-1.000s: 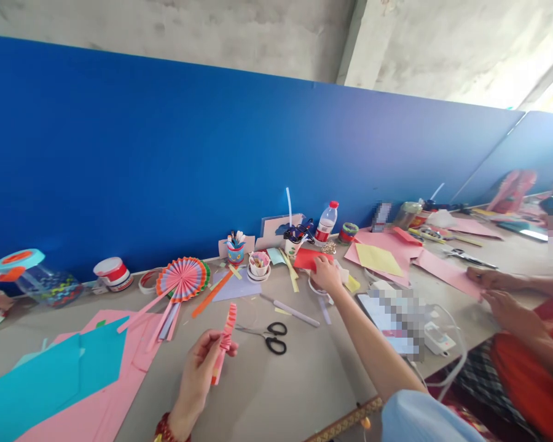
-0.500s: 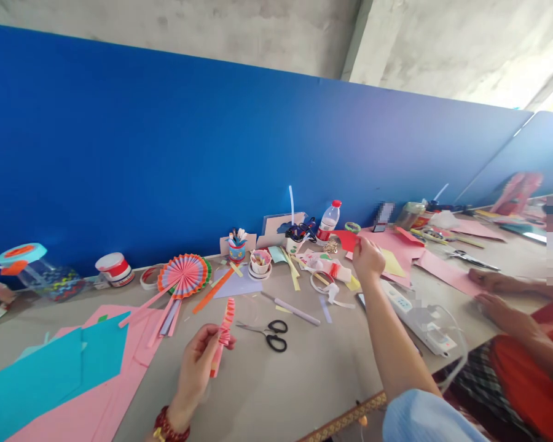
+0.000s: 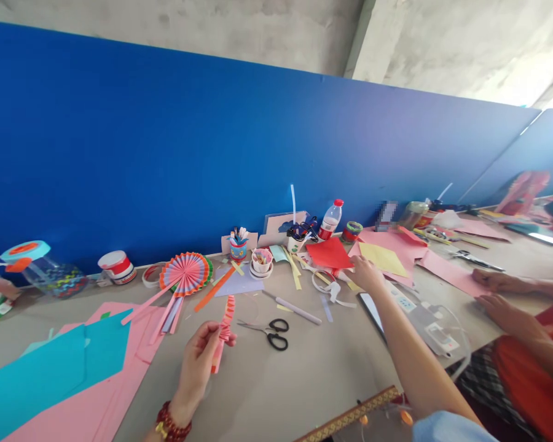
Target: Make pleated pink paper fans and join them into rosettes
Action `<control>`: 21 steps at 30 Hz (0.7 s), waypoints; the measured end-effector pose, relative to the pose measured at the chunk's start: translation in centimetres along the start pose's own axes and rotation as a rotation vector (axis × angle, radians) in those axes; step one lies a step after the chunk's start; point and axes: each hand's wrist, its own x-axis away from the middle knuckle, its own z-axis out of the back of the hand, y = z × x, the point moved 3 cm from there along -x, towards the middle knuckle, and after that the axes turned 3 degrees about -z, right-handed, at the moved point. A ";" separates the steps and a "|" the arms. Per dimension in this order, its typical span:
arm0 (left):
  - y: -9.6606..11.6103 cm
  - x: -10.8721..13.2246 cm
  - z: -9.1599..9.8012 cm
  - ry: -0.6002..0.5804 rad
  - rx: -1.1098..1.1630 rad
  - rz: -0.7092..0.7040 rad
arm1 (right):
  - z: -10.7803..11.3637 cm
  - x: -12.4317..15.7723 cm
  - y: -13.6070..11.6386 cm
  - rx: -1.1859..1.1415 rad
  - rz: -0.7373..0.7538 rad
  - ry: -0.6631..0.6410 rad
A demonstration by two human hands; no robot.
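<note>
The red paper (image 3: 329, 252) has shifted from beside the bottle (image 3: 330, 220) to in front, right hand (image 3: 367, 274) at its corner — grip unclear; left hand's (image 3: 203, 347) fingers still pinch the pleated strip (image 3: 229, 308) — above the worktop (image 3: 258, 399).

A grey table (image 3: 258, 399) stretches along a tall blue partition (image 3: 166, 135), with a bare concrete wall (image 3: 239, 31) beyond. Along the table's back edge, starting at its left end, stand a clear plastic jar of multicoloured beads (image 3: 62, 280) with a light-blue and orange lid, a red-and-white tub (image 3: 117, 267), a blue-and-red cup (image 3: 238, 250) holding pens, a white cup (image 3: 295, 245) with dark cords above its rim, and a clear water bottle (image 3: 330, 221) with a red cap. Nearer the front edge, towards the right, lie a smartphone (image 3: 371, 312), partly hidden, and a white power strip (image 3: 443, 341) with a pale cable.
</note>
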 end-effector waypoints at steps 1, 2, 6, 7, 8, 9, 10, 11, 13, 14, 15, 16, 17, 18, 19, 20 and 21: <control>0.0 0.0 0.0 0.000 0.002 0.002 | -0.2 -0.1 0.5 0.009 -0.017 -0.025; 0.0 0.0 -0.1 -0.001 0.001 0.004 | -0.5 -0.1 0.9 0.015 -0.019 -0.049; 0.1 0.1 -0.2 -0.006 -0.015 -0.001 | -1.5 -0.3 0.8 0.004 0.047 -0.102; 0.2 0.1 -0.1 -0.004 -0.017 -0.003 | -1.5 -0.2 0.6 0.002 0.061 -0.101; 0.3 0.1 -0.1 0.001 -0.016 -0.005 | -1.3 -0.2 0.5 0.004 0.069 -0.095; 0.3 0.0 0.0 0.006 -0.014 -0.007 | -1.0 -0.1 0.6 0.009 0.070 -0.084; 0.4 0.0 0.0 0.010 -0.011 -0.007 | -0.6 -0.1 0.7 0.017 0.067 -0.070; 0.4 0.0 0.1 0.012 -0.008 -0.007 | 0.0 -0.1 0.9 0.028 0.061 -0.054; 0.4 0.0 0.1 0.008 -0.007 -0.008 | 1.5 0.0 1.5 0.054 0.046 -0.013; 0.4 0.0 0.2 0.006 -0.010 -0.010 | 2.4 0.1 1.8 0.067 0.040 0.011; 0.3 0.0 0.2 0.004 -0.013 -0.013 | 3.2 0.2 2.1 0.081 0.034 0.039; 0.3 0.0 0.2 0.003 -0.016 -0.016 | 4.1 0.3 2.3 0.094 0.025 0.072; 0.3 0.1 0.2 0.003 -0.017 -0.018 | 4.9 0.4 2.6 0.104 0.013 0.112; 0.2 0.1 0.2 0.004 -0.016 -0.016 | 5.8 0.5 2.8 0.105 -0.007 0.156; 0.2 0.0 0.2 0.007 -0.013 -0.015 | 6.6 0.7 3.0 0.087 -0.031 0.197; 0.3 0.0 0.1 0.009 -0.010 -0.013 | 7.3 0.8 3.1 0.047 -0.057 0.227; 0.3 0.0 0.1 0.012 -0.007 -0.010 | 7.9 0.9 3.3 -0.020 -0.082 0.241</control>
